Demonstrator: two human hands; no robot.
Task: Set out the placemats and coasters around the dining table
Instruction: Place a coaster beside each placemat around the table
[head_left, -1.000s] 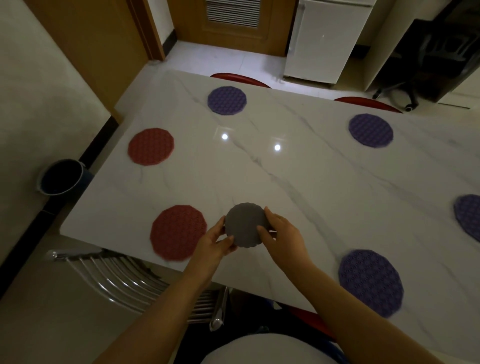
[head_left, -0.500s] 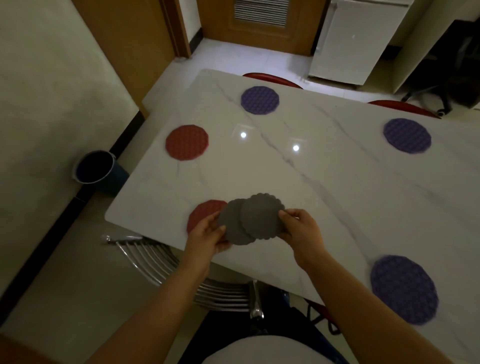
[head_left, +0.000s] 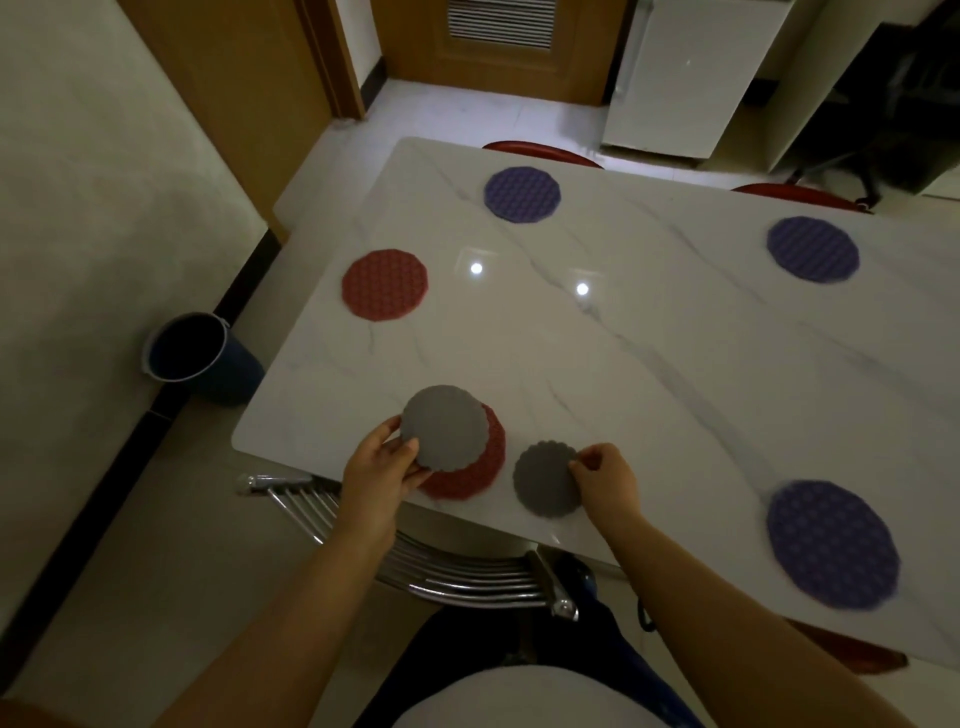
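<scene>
Your left grip (head_left: 382, 470) is curled round the lower edge of the first grey coaster (head_left: 444, 426), thumb on its face and fingers beneath. The disc is thin, matte and smooth, with a scalloped rim. It is held tilted over the near red placemat (head_left: 475, 470), a round, faceted mat with a raised honeycomb texture that lies just right of that grip and is partly covered by the coaster.

Your right grip (head_left: 605, 475) pinches the right edge of the second grey coaster (head_left: 545, 478), which has the same scalloped shape and sits just left of that grip, low over the surface (head_left: 623, 364). You cannot tell if it lies flat.

The surface is glossy white stone with grey veins. Well beyond your left grip lies the far red placemat (head_left: 384, 284), and past it the far-left purple placemat (head_left: 522, 194). The far-right purple placemat (head_left: 812, 248) lies well beyond your right grip, and the near purple placemat (head_left: 831, 543) lies to its right.
</scene>
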